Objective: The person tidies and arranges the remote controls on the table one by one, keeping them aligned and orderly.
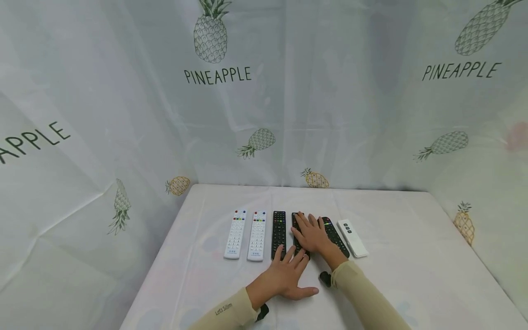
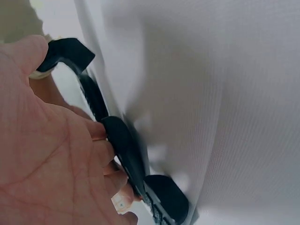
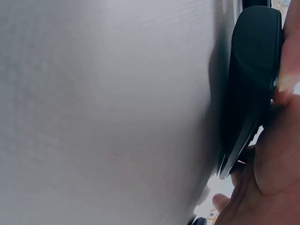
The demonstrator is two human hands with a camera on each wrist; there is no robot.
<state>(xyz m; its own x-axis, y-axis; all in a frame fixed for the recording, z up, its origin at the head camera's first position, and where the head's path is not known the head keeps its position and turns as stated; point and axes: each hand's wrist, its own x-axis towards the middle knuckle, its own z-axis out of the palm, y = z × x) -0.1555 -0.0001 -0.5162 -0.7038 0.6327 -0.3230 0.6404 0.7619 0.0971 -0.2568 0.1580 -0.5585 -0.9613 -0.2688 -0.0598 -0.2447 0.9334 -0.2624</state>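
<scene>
In the head view my left hand [image 1: 285,278] is spread with straight fingers, the tips at the near ends of two middle black remote controls. One is the left black remote [image 1: 279,231]; the other black remote [image 1: 294,223] lies partly hidden under my right hand [image 1: 314,237]. That hand reaches across it with fingers extended, fingertips toward its far end. Beside it slants a third black remote [image 1: 337,238], its left edge partly covered by the hand. The left wrist view shows fingers against black remote ends [image 2: 123,140]. A black remote [image 3: 253,61] stands close by the right fingers.
Two white remotes, the outer one [image 1: 235,234] and the inner one [image 1: 257,236], lie to the left of the row. A smaller white remote [image 1: 353,239] lies at its right end. A pineapple-print curtain [image 1: 346,114] hangs behind the white-covered table [image 1: 396,256].
</scene>
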